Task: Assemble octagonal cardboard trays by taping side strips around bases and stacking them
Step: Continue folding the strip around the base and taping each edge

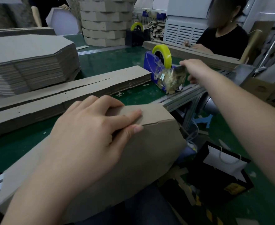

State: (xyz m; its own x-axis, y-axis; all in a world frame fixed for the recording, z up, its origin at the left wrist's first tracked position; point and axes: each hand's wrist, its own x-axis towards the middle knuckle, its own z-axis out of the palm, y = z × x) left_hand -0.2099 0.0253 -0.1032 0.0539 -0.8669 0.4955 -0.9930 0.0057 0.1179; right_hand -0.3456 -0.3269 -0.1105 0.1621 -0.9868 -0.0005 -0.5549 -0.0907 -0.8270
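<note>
A brown cardboard tray (133,156) lies tilted over the table's near edge, its side strip folded round the base. My left hand (91,132) grips its upper corner, fingers over the strip's seam and thumb on the side below. My right hand (193,70) reaches out to the blue tape dispenser (151,65) with a yellow-green tape roll (163,54) and pinches the clear tape end (181,69) at the cutter. Flat side strips (71,93) lie in long stacks across the green table (117,59). A pile of octagonal bases (27,62) stands at the left.
A tall stack of finished trays (105,21) rises at the back with a second dispenser (137,36) beside it. Another person in black (223,39) works across the table at the right. A black bag (219,172) and scraps lie on the floor below.
</note>
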